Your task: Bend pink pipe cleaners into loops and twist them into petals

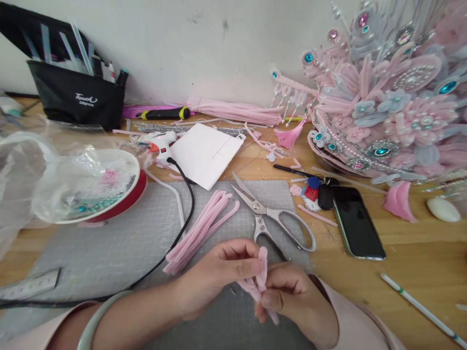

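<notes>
My left hand [226,270] pinches the upper part of a looped pink fuzzy strip [262,267] between thumb and fingers. Lower down, my right hand [288,296] grips the same strip, its short tail hanging below the thumb. The two hands nearly touch over the grey cutting mat [215,330]. A bundle of pink fuzzy strips [199,231] lies just beyond my left hand. Beyond my right hand rest metal scissors [259,209] with their blades slightly apart.
At left are a round container of beads [142,187], a black pouch [76,97] and a glue gun [162,148] with a black cable. White card [207,155] lies behind. A phone [359,223], keys [326,196] and a large pink beaded headdress [394,112] occupy the right.
</notes>
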{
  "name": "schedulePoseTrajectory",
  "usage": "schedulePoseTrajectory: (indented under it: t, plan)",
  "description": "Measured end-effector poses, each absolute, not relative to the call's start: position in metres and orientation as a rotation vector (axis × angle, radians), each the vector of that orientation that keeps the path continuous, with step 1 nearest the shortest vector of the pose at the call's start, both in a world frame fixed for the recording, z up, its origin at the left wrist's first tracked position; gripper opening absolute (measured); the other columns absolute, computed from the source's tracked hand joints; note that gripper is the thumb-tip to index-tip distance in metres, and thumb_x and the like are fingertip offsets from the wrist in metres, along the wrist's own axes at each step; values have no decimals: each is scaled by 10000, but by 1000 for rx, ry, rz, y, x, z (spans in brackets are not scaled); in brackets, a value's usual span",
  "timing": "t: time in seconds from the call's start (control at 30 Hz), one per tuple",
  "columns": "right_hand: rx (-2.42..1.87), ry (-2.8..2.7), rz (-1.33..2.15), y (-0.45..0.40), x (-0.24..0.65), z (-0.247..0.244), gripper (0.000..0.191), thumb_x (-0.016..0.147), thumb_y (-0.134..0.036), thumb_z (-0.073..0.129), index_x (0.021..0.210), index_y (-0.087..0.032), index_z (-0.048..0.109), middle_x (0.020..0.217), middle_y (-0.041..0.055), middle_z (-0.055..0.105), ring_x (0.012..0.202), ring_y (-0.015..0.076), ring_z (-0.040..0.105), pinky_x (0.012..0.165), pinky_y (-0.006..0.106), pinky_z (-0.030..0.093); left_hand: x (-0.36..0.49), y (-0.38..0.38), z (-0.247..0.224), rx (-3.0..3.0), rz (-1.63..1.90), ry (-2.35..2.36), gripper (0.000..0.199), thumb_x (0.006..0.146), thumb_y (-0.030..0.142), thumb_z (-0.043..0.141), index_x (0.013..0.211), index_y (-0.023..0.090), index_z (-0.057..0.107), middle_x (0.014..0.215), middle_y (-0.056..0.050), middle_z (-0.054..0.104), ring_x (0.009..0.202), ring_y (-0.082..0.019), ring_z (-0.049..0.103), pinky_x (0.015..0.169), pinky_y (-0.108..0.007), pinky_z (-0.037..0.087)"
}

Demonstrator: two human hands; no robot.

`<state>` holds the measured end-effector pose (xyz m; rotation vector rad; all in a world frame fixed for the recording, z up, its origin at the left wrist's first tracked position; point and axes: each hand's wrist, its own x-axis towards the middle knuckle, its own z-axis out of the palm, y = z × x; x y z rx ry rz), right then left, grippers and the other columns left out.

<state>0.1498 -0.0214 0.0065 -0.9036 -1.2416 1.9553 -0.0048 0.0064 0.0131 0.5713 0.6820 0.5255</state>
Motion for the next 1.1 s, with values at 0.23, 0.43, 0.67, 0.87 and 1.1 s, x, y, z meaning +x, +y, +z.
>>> schedulePoseTrajectory:
  t: [0.23,0.43,0.67,0.87,1.1]
  plan:
    - [-980,-1364,1899,-25,148,7,381,793,-420,508,628,-109,652,548,13,536,444,64,431,430,175,358,-5,5,13,606,562,698,182,727,290,607,673,142,516,603,30,521,489,-64,492,475,-170,375]
    - [-1380,-1533,1328,-17,154,14,123,761,-227,541,687,-150,602,642,13,587,616,116,544,589,210,448,-4,5,12,746,605,756,130,739,226,598,685,122,540,615,23,538,576,-71,506,571,-182,410]
    - [-1404,-1428,1381,-17,157,4,88,753,-216,542,750,-166,615,691,18,633,604,116,601,549,193,504,-1,5,11,1054,487,920,167,758,283,547,722,126,590,654,4,548,622,-110,492,587,-220,382]
    - [-1422,-1705,1010,-15,155,11,88,704,-120,563,675,-172,626,607,-5,645,533,96,580,525,176,475,-3,5,12,1341,463,997,151,784,225,488,691,147,578,615,25,534,555,-86,445,508,-179,337]
    - [-1473,-1776,849,-15,151,10,121,684,-92,532,665,-181,612,605,-6,644,519,104,574,505,183,459,-4,5,9,1499,480,990,184,797,196,462,667,151,584,601,21,532,565,-88,457,529,-172,353]
